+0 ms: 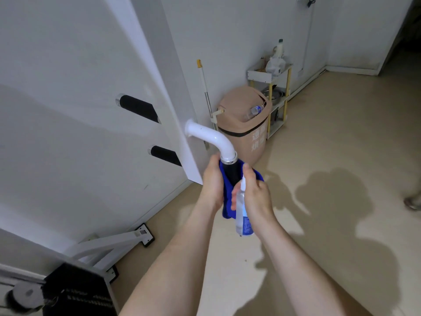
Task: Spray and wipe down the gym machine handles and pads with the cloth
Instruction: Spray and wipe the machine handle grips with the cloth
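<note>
Head view, single frame.

- Handle (232, 173): a black grip on the end of a white curved tube (213, 137), which is mounted at the right edge of the machine's white panel (75, 92). The grip hangs downward, clear of the floor (330, 124).
- Cloth (226, 209): blue, wrapped behind and around the grip. A fold is seen to the right of the grip and a longer part hangs below it.
- Left hand (213, 182): seen from the back, curled round the cloth and pressing it to the left side of the grip, with the thumb pointing up toward the metal collar. The fingertips are hidden by the cloth.
- Right hand (258, 193): closed round the spray bottle (242, 216), which is held nearly upright just right of the grip. The index finger is laid over the white spray head and the thumb is set on the bottle's left side. The nozzle is turned toward the grip. The bottle is clear, with a blue label low down.
- Two more black grips (137, 108) (165, 155) are noted on the face of the panel, one above the other.
- Lower left corner: a black pad (77, 290) and a white base leg (109, 244) resting on the floor.
- Along the far wall, on the floor: a mop pole (205, 87), a tan swing-lid bin (245, 126) with a plastic bottle (255, 110) lodged in its lid, and a small shelf rack (268, 75).
</note>
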`<state>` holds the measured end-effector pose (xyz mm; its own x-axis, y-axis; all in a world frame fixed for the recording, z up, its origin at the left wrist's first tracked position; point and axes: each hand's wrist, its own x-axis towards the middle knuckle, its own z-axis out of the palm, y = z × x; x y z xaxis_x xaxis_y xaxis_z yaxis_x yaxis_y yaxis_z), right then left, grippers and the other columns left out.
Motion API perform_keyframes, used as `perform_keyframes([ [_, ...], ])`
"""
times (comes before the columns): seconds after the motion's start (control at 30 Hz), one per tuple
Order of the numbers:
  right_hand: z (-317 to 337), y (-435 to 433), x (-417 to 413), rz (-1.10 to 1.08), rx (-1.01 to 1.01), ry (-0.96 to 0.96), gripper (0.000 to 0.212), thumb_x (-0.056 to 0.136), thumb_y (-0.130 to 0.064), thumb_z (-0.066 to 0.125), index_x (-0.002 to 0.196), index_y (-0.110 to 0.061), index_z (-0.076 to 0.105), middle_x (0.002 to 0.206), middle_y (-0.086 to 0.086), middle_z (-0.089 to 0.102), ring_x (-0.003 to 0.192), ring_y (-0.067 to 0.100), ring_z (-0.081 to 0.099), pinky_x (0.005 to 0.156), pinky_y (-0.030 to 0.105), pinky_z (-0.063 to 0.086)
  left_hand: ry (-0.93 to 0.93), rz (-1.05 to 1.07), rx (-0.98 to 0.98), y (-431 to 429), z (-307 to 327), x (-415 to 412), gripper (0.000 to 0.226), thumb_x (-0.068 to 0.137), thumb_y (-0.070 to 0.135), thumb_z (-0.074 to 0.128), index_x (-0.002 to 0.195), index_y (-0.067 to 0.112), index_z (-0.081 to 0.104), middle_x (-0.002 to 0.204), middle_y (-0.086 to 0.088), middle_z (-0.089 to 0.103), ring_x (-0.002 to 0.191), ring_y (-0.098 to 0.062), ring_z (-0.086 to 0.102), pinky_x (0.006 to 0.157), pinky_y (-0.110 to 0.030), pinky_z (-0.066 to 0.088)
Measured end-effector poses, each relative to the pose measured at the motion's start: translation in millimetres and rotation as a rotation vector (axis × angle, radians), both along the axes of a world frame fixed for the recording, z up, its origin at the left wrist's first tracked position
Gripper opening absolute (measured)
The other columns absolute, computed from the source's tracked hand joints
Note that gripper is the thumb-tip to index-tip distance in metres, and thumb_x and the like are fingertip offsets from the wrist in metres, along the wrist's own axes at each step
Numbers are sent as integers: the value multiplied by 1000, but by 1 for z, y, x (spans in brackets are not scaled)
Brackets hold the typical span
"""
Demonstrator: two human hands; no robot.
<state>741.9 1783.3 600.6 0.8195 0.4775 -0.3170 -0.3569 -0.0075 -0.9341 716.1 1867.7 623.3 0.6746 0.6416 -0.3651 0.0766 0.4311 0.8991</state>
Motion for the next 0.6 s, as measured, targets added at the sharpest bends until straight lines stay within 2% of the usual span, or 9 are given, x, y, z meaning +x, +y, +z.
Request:
perform_keyframes([
  [0.07, -4, -2, -3, 14, 0, -15, 62, 97, -49, 51, 57, -3, 50, 46, 10, 50, 41, 23, 49, 46, 22, 44, 64, -43, 32, -7, -22, -6, 50, 82, 54, 45, 57, 13, 29, 43, -8, 31, 38, -24, 30, 40, -23, 29],
  [0.17, -3, -11, 4, -5, -26, -171, 46, 91, -41, 67, 62, -7, 54, 48, 6, 51, 45, 22, 48, 51, 27, 45, 109, 10, 18, -13, -34, -16, 49, 89, 48, 42, 55, 13, 48, 51, -9, 47, 47, -25, 41, 47, -27, 35],
  [0.23, 3, -17, 19, 28, -32, -282, 14, 89, -27, 72, 85, -16, 64, 60, 4, 56, 47, 19, 50, 50, 23, 46, 106, 38, -18, -12, -36, -22, 59, 98, 40, 36, 50, 16, 60, 54, -8, 59, 50, -23, 50, 53, -28, 39],
  [0.27, 3, -19, 26, 114, -49, -283, 14, 89, -20, 71, 101, -22, 65, 69, 3, 58, 49, 18, 51, 52, 23, 47, 110, 68, -27, -10, -37, -26, 58, 99, 40, 37, 53, 17, 64, 59, -8, 63, 52, -23, 55, 57, -30, 42],
  [0.3, 3, -21, 31, 235, -73, -239, 25, 90, -13, 69, 111, -25, 63, 76, 3, 58, 51, 18, 52, 53, 23, 49, 108, 106, -43, -7, -35, -30, 51, 98, 42, 41, 62, 16, 66, 67, -10, 67, 57, -24, 60, 61, -32, 46],
  [0.33, 0, -20, 33, 368, -106, -189, 25, 90, -8, 66, 110, -23, 63, 77, 6, 58, 53, 20, 51, 52, 25, 49, 98, 144, -53, -2, -32, -33, 46, 96, 45, 44, 70, 14, 67, 75, -13, 69, 62, -25, 63, 66, -36, 50],
  [0.4, -8, -18, 26, 496, -252, -201, 7, 89, -5, 63, 89, -11, 61, 68, 12, 57, 52, 22, 51, 50, 23, 45, 75, 192, -34, 3, -21, -37, 44, 95, 48, 47, 76, 13, 68, 79, -13, 72, 66, -26, 67, 70, -38, 54],
  [0.5, -14, -13, 16, 237, -320, -255, 21, 86, -7, 65, 70, -6, 51, 59, 12, 56, 45, 16, 51, 45, 20, 40, 22, 158, -5, 7, -8, -41, 46, 98, 47, 44, 79, 14, 70, 79, -10, 74, 66, -22, 70, 69, -33, 54],
  [0.6, -3, -16, 10, 23, -168, -208, 12, 84, -7, 63, 82, 4, 59, 58, 12, 57, 47, 17, 54, 54, 27, 43, 27, 142, -9, 0, -9, -60, 42, 100, 44, 40, 96, 16, 72, 94, -9, 76, 82, -22, 71, 74, -34, 54],
])
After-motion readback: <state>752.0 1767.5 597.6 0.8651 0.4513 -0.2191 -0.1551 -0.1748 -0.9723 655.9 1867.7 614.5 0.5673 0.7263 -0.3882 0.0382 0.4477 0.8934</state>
